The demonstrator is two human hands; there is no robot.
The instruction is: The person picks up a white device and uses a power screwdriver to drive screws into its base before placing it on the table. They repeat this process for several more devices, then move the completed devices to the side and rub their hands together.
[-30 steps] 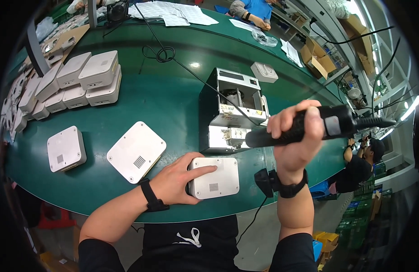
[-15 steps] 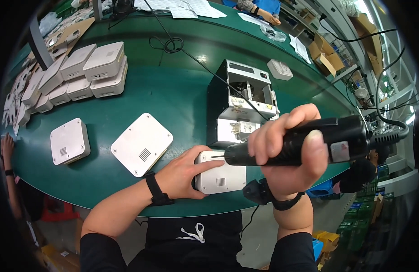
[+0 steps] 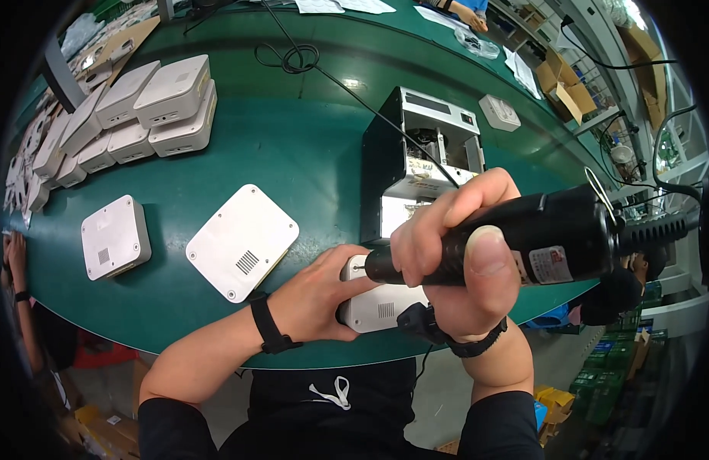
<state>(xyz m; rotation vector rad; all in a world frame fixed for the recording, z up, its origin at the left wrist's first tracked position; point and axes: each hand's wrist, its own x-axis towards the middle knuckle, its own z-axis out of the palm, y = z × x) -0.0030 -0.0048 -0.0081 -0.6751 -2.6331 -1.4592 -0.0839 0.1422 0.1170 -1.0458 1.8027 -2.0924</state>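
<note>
My left hand (image 3: pixel 322 295) is closed round the left side of a white plastic box (image 3: pixel 370 314), which lies vented face up near the table's front edge. Gripped in my right hand (image 3: pixel 465 257) is a black electric screwdriver (image 3: pixel 554 238), held nearly level over the box. Its thin bit reaches the box's far left corner, at a screw hole. The right hand and the tool hide part of the box. Left of my hands lies a larger white box (image 3: pixel 245 239), turned at an angle, with screw holes in its corners. Farther left is another white box (image 3: pixel 113 238).
A screw feeder machine (image 3: pixel 416 146) stands behind my right hand. White boxes (image 3: pixel 170 96) are stacked at the far left. A looped black cable (image 3: pixel 293 60) runs across to the tool side. One small white box (image 3: pixel 500 113) sits beyond the machine. Other people's hands (image 3: pixel 471 17) show at the edges.
The screwdriver has come down and left over the box, and less of its bit shows now at the corner. The left hand keeps its hold. The whole view has shifted slightly.
</note>
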